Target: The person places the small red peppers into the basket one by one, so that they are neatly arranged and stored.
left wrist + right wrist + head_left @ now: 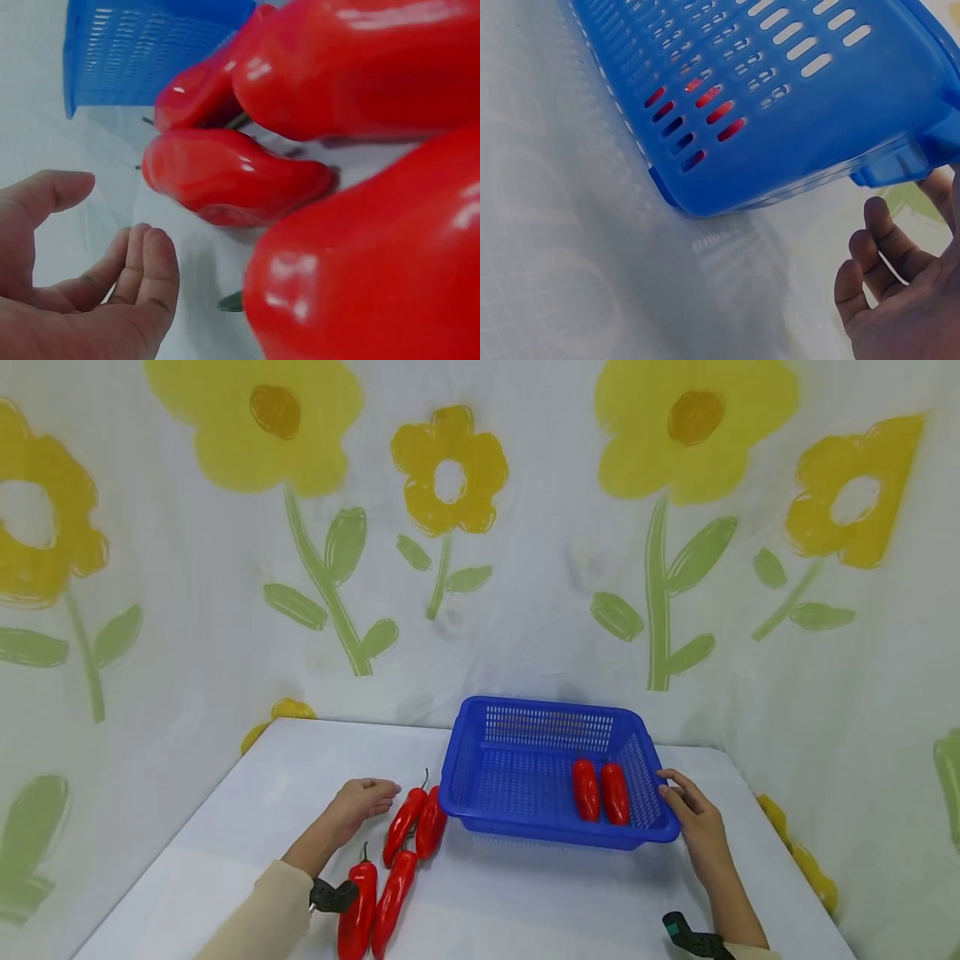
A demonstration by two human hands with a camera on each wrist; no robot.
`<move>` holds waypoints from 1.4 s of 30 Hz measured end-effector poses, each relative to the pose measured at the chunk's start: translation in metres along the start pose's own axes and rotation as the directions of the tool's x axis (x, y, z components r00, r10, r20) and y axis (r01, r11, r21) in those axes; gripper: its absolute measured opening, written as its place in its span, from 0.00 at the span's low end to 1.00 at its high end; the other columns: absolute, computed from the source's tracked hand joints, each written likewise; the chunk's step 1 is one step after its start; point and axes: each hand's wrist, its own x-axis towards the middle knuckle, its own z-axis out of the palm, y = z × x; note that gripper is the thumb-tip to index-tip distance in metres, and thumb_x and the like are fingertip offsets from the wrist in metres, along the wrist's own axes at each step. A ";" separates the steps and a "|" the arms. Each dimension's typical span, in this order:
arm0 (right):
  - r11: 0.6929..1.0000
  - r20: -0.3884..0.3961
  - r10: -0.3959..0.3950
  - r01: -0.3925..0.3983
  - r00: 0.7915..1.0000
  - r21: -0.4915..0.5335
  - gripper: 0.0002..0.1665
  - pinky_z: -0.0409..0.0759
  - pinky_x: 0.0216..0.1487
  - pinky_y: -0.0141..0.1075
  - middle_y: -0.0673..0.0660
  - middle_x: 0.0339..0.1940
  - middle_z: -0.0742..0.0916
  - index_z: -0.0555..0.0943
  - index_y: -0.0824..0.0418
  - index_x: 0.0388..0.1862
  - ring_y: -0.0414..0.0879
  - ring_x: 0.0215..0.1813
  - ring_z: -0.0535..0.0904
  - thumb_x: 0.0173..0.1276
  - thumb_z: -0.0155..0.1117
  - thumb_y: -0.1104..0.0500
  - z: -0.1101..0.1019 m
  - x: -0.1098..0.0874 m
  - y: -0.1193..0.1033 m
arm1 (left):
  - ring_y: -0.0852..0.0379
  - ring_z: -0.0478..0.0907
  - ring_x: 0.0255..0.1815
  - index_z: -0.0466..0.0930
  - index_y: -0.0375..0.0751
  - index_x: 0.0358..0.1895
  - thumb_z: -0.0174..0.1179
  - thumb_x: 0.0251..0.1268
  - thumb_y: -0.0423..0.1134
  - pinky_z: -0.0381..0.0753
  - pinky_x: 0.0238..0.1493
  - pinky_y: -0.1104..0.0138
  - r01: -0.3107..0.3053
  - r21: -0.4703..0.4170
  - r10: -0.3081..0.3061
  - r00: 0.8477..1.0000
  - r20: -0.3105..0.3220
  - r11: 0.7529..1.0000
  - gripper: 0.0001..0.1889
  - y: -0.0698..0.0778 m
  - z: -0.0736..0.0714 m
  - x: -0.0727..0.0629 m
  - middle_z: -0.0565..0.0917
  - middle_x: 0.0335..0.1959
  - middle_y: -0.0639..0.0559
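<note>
Four red peppers [405,828] lie on the white table [540,902] left of the blue basket [555,832]; two more peppers [586,789] lie side by side in its right half. The left hand [358,802] is just beside the table peppers, fingers loosely bent, thumb apart, holding nothing. The right hand [699,827] pinches the basket's right rim, its other fingers loose.

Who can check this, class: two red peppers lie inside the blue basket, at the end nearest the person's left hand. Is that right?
Not quite: the two red peppers do lie inside the blue basket, but at the end nearest the person's right hand. The head view shows this.
</note>
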 end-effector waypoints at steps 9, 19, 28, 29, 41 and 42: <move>1.000 -0.007 0.013 -0.013 1.000 -0.003 0.34 0.79 0.45 0.22 0.59 0.57 0.79 0.70 0.50 0.73 0.36 0.46 0.78 0.75 0.54 0.36 0.001 -0.001 0.000 | 0.44 0.82 0.49 0.76 0.25 0.57 0.68 0.62 0.41 0.83 0.54 0.52 0.055 0.169 -0.057 0.998 0.008 0.984 0.26 -0.004 0.003 0.002 0.83 0.47 0.39; 1.000 0.006 0.003 -0.003 1.000 0.001 0.33 0.79 0.45 0.22 0.58 0.57 0.79 0.71 0.50 0.73 0.37 0.47 0.78 0.75 0.54 0.37 0.003 -0.001 -0.002 | 0.46 0.81 0.47 0.78 0.28 0.54 0.71 0.57 0.44 0.84 0.52 0.52 0.066 0.276 -0.080 0.996 0.042 0.959 0.27 -0.001 0.001 0.002 0.83 0.44 0.43; 1.000 -0.015 -0.003 0.003 1.000 -0.003 0.33 0.80 0.44 0.23 0.55 0.53 0.81 0.72 0.51 0.72 0.38 0.45 0.79 0.75 0.55 0.37 0.001 0.001 -0.003 | 0.48 0.81 0.42 0.79 0.28 0.50 0.75 0.52 0.40 0.86 0.46 0.57 0.062 0.334 -0.086 0.995 0.055 0.941 0.25 0.004 0.007 0.000 0.82 0.41 0.42; 1.000 -0.012 -0.003 0.003 1.000 0.003 0.33 0.80 0.44 0.23 0.54 0.53 0.81 0.72 0.51 0.71 0.38 0.45 0.78 0.75 0.56 0.37 0.002 0.002 -0.003 | 0.48 0.81 0.42 0.79 0.28 0.50 0.75 0.52 0.40 0.86 0.45 0.57 0.068 0.330 -0.087 0.995 0.044 0.941 0.26 0.004 0.007 0.001 0.82 0.41 0.42; 1.000 -0.017 0.010 -0.010 1.000 0.025 0.32 0.79 0.45 0.22 0.51 0.52 0.80 0.71 0.52 0.72 0.37 0.46 0.78 0.75 0.56 0.39 0.002 0.003 0.000 | 0.46 0.81 0.45 0.78 0.29 0.54 0.74 0.53 0.43 0.86 0.46 0.55 0.066 0.278 -0.080 0.996 0.040 0.958 0.28 0.001 0.005 0.004 0.82 0.44 0.41; 1.000 -0.012 0.014 -0.014 1.000 0.018 0.32 0.79 0.45 0.22 0.52 0.52 0.80 0.71 0.52 0.72 0.36 0.46 0.78 0.76 0.56 0.39 0.002 0.002 0.001 | 0.46 0.81 0.45 0.78 0.29 0.54 0.74 0.54 0.43 0.86 0.46 0.55 0.065 0.269 -0.079 0.996 0.042 0.961 0.28 0.000 0.004 0.004 0.82 0.44 0.41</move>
